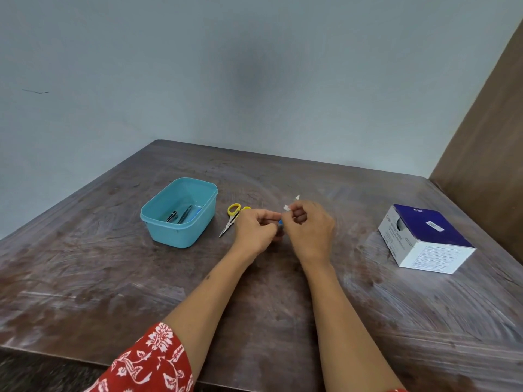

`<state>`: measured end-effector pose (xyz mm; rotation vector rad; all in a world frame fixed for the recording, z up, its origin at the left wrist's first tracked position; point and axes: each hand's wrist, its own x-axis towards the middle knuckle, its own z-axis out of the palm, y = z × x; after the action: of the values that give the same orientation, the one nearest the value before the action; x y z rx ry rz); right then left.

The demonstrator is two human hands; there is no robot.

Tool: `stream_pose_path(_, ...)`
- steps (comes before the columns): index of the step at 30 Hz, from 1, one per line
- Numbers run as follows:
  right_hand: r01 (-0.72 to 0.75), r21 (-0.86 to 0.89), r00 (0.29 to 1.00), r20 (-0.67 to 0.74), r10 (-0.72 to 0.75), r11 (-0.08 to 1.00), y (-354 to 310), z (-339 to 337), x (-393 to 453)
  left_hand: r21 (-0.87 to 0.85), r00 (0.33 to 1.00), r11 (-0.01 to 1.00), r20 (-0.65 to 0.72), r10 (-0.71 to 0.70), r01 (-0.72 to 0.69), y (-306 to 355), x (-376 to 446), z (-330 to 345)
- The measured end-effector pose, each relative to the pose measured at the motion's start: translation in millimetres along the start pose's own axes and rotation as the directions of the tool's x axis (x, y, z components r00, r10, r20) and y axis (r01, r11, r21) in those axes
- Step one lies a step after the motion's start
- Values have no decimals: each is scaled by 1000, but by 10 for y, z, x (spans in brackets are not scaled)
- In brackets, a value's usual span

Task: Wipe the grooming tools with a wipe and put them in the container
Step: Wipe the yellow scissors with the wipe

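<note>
Forearms are reaching in from the near edge of the table (283,321), a red patterned sleeve (150,360) showing on the left one. Just beyond them the two hands are meeting over the middle of the tabletop: the left hand (256,232) is curling its fingers and pinching something small, of which only a blue tip (280,221) is peeking out between the hands, too hidden to name. The right hand (310,230) is pinching a white wipe (288,207) between thumb and fingertips, a corner of it sticking up above the knuckles. This is looking like the wiping step, and doing it well probably means keeping the wipe folded round the piece and drawing it along the whole length while the left hand is turning it, so no side is being missed. Touching the left hand's far side, yellow-handled scissors (232,219) are lying on the table, seemingly waiting their turn. Farther left, the teal container (158,222) is holding a few dark tools (181,215) already. Well off to the right a white and blue box (424,240) is sitting.
</note>
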<state>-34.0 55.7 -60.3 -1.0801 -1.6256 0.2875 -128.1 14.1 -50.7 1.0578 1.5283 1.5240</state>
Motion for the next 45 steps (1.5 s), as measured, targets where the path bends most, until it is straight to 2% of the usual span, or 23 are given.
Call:
stream_pose_path(2,-9,9,1000,12,9,1000,0,10,-1,-5,1000,1000,-2,2,-2,5,-1,-12)
stream_pose_path(8,-20,19,993,-114,22,1000,46,24,17,-2,1000,1000,20,-9,9,-1,-7,2)
stream_pose_path(13,-17,16,999,28,17,1000,-4,27,-18,-2,999,1000,-47,6,-6,-16,20,-4)
stream_pose_path(18,-50,-10,997,-59,50,999,-18,-1,-21,-15,999,999,-34,-38,37,-8,22,-4)
stream_pose_path(23,-40,8,999,37,40,999,-27,18,-32,-2,999,1000,-45,-10,10,-30,33,-10)
stream_pose_path(29,-52,7,993,-107,52,999,17,20,-4,-29,999,998,5,-51,51,9,4,7)
stream_pose_path(35,-19,27,1000,10,19,999,-15,23,-23,-6,1000,1000,-5,-11,11,-5,6,-2)
stream_pose_path(41,-121,19,982,-142,123,992,53,7,39,18,997,999,58,-45,44,18,-17,-3)
stream_pose_path(45,-96,46,991,-89,100,994,28,17,15,4,999,999,35,-37,36,13,-12,1)
